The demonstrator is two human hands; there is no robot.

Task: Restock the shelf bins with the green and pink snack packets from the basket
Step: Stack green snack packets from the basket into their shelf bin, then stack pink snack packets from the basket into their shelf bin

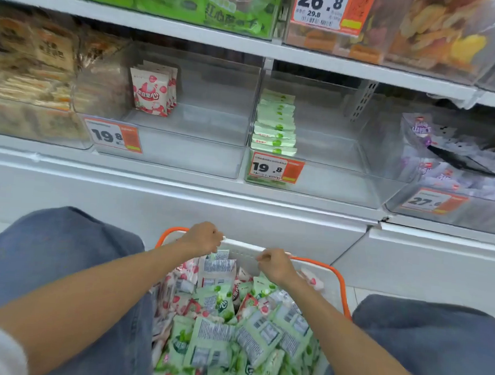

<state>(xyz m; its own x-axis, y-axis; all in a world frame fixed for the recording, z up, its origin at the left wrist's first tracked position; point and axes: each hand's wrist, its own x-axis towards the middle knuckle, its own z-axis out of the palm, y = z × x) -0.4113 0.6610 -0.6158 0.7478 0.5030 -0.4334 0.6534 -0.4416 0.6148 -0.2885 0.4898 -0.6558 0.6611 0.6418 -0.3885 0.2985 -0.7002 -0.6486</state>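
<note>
A white basket with an orange rim [343, 286] sits between my knees, full of green packets [256, 337] and pink packets [187, 270]. My left hand [202, 238] and my right hand [275, 265] both grip the basket's far white edge with curled fingers. On the shelf above, a clear bin [202, 144] holds a few upright pink packets [152, 93] at its left. The clear bin to its right [338, 152] holds a row of green packets [274, 125] along its left wall.
Bins of brown snacks [29, 87] stand at the left and a bin of purple packets [456, 171] at the right, with a black scoop in it. Price tags hang on the bin fronts. A white shelf base runs below. My knees in blue trousers flank the basket.
</note>
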